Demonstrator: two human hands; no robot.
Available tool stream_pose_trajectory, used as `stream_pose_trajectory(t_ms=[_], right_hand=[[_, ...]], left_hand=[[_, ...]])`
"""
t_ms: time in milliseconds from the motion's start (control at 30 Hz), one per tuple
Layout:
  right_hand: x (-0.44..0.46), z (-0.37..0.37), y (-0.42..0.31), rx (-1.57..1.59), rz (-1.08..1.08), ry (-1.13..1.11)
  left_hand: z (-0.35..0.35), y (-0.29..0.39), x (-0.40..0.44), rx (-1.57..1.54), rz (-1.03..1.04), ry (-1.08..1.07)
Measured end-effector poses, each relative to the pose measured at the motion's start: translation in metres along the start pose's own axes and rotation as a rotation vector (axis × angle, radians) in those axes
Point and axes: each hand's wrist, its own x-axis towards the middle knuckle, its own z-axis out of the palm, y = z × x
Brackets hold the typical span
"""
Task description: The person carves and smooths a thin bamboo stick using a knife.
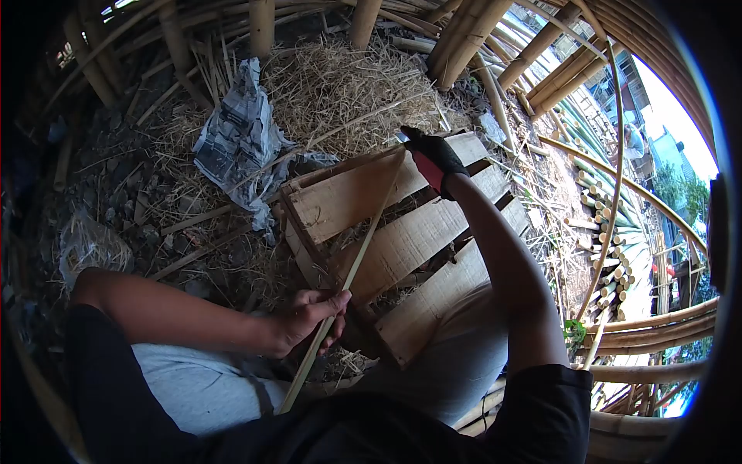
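My left hand (315, 319), bare, is closed around a long, thin bamboo strip (359, 259). The strip slants from my lap up across a slatted wooden crate (402, 240), its far end meeting the gloved fingers of my other hand. My right hand (434, 161) wears a black and red glove and is closed at the crate's far edge. A small shiny spot shows by its fingertips; what it grips there is too hidden to name. The crate stands in front of my knees, slats facing up.
Beyond the crate lie crumpled newspaper (239, 143) and a heap of straw-like shavings (348, 93). A clear plastic bag (91, 246) sits on the rubble at left. Bamboo posts (468, 39) stand at the back, with stacked cut bamboo poles (610, 271) at right.
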Motion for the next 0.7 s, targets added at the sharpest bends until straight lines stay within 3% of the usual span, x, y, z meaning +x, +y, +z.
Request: stream_pose_trajectory(t_ms=[100, 300, 400, 500, 600, 700], right_hand=[[0.005, 0.009, 0.011, 0.083, 0.003, 0.075], [-0.001, -0.005, -0.003, 0.007, 0.192, -0.145], [0.006, 0.002, 0.011, 0.135, 0.094, -0.113], [0.003, 0.002, 0.010, -0.045, -0.005, -0.078], [-0.005, -0.005, -0.003, 0.132, 0.215, -0.168], [-0.009, -0.002, -0.003, 0.186, 0.059, -0.106]], left_hand=[[0.000, 0.004, -0.001, 0.085, -0.005, 0.029], [0.006, 0.012, -0.003, 0.184, 0.012, 0.095], [0.008, 0.010, -0.002, 0.299, 0.045, 0.139], [0.012, 0.007, 0.000, 0.348, 0.079, 0.184], [0.009, -0.010, 0.008, 0.363, 0.151, 0.205], [0.001, -0.016, 0.014, 0.303, 0.274, 0.050]])
